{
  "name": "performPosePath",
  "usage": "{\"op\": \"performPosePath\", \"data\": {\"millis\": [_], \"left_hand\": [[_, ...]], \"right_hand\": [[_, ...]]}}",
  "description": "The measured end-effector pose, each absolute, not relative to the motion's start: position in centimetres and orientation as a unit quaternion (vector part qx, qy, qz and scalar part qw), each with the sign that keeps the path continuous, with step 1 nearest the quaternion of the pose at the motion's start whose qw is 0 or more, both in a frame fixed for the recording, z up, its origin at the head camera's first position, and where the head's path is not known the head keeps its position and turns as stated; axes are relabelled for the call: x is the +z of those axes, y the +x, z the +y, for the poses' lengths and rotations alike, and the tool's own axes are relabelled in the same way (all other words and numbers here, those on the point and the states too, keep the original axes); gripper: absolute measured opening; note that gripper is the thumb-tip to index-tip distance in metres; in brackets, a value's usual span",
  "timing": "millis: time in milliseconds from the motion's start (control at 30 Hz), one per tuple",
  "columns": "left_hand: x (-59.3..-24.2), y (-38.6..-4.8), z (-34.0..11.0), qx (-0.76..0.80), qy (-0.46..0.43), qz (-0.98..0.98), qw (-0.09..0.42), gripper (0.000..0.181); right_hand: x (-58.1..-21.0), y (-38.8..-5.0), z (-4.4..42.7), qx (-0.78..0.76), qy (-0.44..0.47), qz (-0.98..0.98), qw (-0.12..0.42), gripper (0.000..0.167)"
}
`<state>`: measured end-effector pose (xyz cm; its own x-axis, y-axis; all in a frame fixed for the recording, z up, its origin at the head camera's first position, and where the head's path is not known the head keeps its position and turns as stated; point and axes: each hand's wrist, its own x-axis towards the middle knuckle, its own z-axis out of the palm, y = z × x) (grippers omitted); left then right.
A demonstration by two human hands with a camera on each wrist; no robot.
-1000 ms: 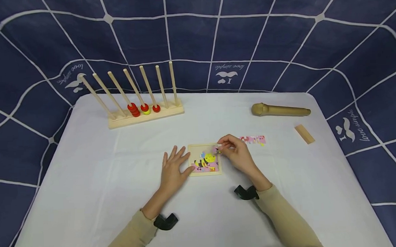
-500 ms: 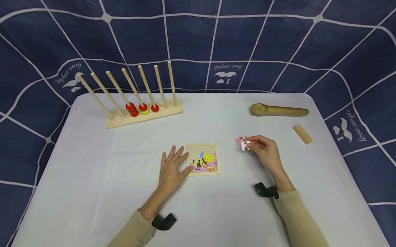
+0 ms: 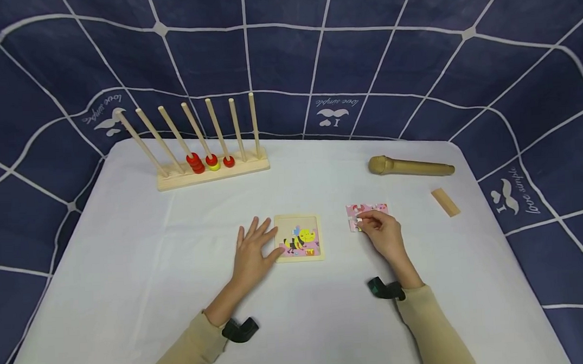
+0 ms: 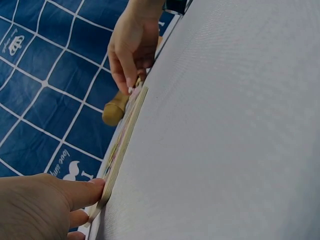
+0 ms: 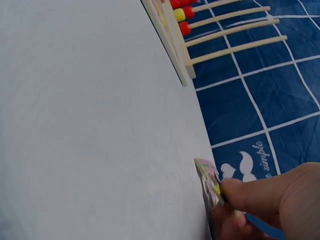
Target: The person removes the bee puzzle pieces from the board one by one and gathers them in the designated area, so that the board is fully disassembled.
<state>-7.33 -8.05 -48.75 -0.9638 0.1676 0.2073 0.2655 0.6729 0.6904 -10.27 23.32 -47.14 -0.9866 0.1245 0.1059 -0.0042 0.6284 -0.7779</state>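
A square wooden puzzle board (image 3: 298, 217) with a partly filled bee picture lies mid-table in the head view. My left hand (image 3: 253, 257) has its fingers spread, thumb and fingertips touching the board's left edge. In the left wrist view the left thumb (image 4: 82, 192) lies against the board's rim. To the right of the board, my right hand (image 3: 384, 235) pinches a small pink puzzle piece (image 3: 353, 224) between thumb and fingers, low beside a group of pink puzzle pieces (image 3: 373, 206). The right wrist view shows that pinch; the right fingers partly hide the piece.
A wooden counting rack (image 3: 213, 174) with upright pegs and several red and yellow beads stands at the back left. A brown toy microphone (image 3: 413, 167) lies at the back right, with a small wooden block (image 3: 446, 202) in front of it. Blue checked cloth hangs behind.
My right hand has moved from the board's upper right corner rightward to the loose pieces, carrying a puzzle piece, then lowered it beside them. The left hand has stayed at the board's edge.
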Motion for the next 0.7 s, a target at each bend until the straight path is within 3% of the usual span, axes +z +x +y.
{"op": "performPosePath", "data": {"millis": [267, 700], "left_hand": [[-48.8, -7.29, -7.92, -0.386, -0.123, -0.912, 0.061, 0.052], [-49.0, -7.34, -7.97, -0.384, -0.123, -0.912, 0.071, 0.053]], "right_hand": [[-47.85, -9.91, 23.35, 0.36, 0.001, -0.923, 0.137, 0.013], [-47.93, -10.12, 23.12, 0.378, -0.001, -0.914, 0.144, 0.009]]}}
